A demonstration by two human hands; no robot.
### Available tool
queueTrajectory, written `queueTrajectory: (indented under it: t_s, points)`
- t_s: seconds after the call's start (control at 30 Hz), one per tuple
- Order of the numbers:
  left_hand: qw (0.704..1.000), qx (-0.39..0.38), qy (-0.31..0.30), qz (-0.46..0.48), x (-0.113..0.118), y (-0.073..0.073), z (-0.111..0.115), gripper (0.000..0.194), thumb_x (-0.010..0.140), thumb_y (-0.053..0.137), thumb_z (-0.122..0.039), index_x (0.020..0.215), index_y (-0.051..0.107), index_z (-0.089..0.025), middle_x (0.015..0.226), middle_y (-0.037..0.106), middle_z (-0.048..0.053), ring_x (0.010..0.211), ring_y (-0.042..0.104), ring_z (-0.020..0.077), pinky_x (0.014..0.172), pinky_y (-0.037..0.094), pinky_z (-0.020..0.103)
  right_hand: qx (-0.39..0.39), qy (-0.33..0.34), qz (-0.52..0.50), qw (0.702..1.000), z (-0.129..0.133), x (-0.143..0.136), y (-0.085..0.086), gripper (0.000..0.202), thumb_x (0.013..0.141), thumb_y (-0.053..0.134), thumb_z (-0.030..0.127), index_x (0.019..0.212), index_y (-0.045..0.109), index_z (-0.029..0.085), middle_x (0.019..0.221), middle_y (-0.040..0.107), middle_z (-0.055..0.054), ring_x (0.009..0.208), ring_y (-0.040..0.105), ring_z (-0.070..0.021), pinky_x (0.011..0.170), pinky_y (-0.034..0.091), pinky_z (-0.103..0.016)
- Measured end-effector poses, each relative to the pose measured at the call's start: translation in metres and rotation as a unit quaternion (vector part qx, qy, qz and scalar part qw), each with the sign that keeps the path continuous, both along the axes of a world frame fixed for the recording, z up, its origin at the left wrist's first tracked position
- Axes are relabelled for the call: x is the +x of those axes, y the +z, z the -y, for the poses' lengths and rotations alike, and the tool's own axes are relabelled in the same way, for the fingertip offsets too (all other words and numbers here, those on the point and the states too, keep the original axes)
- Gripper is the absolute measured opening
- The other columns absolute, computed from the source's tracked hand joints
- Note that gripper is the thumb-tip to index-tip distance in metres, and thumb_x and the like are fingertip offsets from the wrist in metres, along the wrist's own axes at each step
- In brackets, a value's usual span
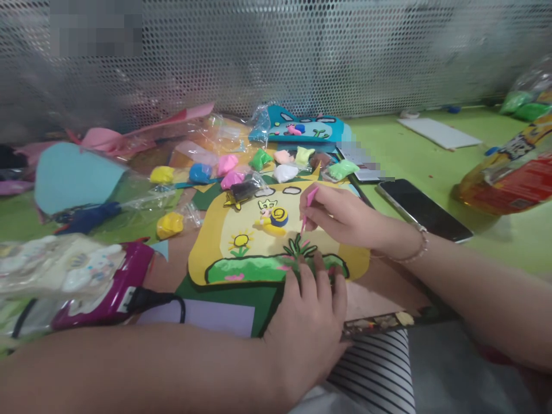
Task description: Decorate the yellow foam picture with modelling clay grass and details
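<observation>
The pink modelling tool [307, 210] is pinched between the fingers of the right hand [345, 218], its tip just above the green grass tuft [298, 246] on the yellow craft picture [224, 230], while the left hand [308, 322] is laid flat, fingers together, on the lower edge of the picture. If the tool is pushed too hard, the soft clay snail [275, 219] just left of the tip may be dented or smeared. The picture may also slide if the pressure of the left hand is eased, and the clay pieces in bags [233, 169] beyond the hands could be knocked.

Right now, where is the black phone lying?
In the head view the phone lies on the green table, to the right of the right hand, left of the bottle.
</observation>
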State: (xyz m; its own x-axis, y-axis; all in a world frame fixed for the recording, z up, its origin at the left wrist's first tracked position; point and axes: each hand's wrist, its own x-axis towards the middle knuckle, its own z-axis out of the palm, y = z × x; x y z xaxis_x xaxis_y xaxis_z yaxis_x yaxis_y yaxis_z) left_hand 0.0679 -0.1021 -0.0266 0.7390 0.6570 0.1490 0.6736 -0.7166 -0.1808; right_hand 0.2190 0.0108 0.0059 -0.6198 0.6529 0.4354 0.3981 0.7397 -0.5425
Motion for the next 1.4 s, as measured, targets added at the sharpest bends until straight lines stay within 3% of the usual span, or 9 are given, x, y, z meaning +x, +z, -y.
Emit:
queueTrajectory:
  t_s: [0.27,0.67,1.07,1.4]
  points:
    - [1.000,-0.005,0.005,0.002,0.000,-0.001,0.000,0.086,0.073,0.059,-0.067,0.134,0.048,-0.008,0.132,0.052,0.028,0.112,0.056,0.0440,0.088,0.047,0.053,0.045,0.013,0.007,0.999,-0.001,0.000,-0.002,0.014,0.092,0.039,0.010,0.082,0.041,0.020,0.078,0.059,0.000,0.064,0.059,-0.0072,0.057,0.045,-0.018]
    - [1.000,-0.023,0.004,-0.005,0.001,-0.001,0.001,0.084,0.077,0.056,-0.066,0.135,0.046,-0.007,0.134,0.050,0.028,0.115,0.054,0.0451,0.090,0.045,0.055,0.044,0.007,0.047,0.998,0.004,-0.002,0.003,0.012,0.092,0.041,0.011,0.083,0.044,0.019,0.078,0.062,-0.001,0.066,0.058,-0.0087,0.058,0.043,-0.020]
    - [1.000,-0.006,0.005,-0.003,0.000,-0.001,0.000,0.086,0.076,0.057,-0.067,0.137,0.045,-0.007,0.134,0.051,0.028,0.117,0.053,0.0430,0.091,0.044,0.052,0.002,0.041,-0.022,0.999,0.007,-0.002,0.003,0.012,0.093,0.044,0.017,0.082,0.041,0.021,0.070,0.059,0.001,0.059,0.055,-0.0098,0.055,0.044,-0.023]
    - [1.000,-0.006,0.007,-0.009,0.001,-0.001,0.001,0.084,0.077,0.054,-0.067,0.136,0.046,-0.008,0.134,0.051,0.027,0.115,0.055,0.0407,0.090,0.044,0.050,0.036,0.027,-0.011,0.999,0.010,-0.004,0.004,0.014,0.092,0.045,0.017,0.079,0.041,0.021,0.069,0.058,0.001,0.058,0.052,-0.0101,0.053,0.041,-0.022]
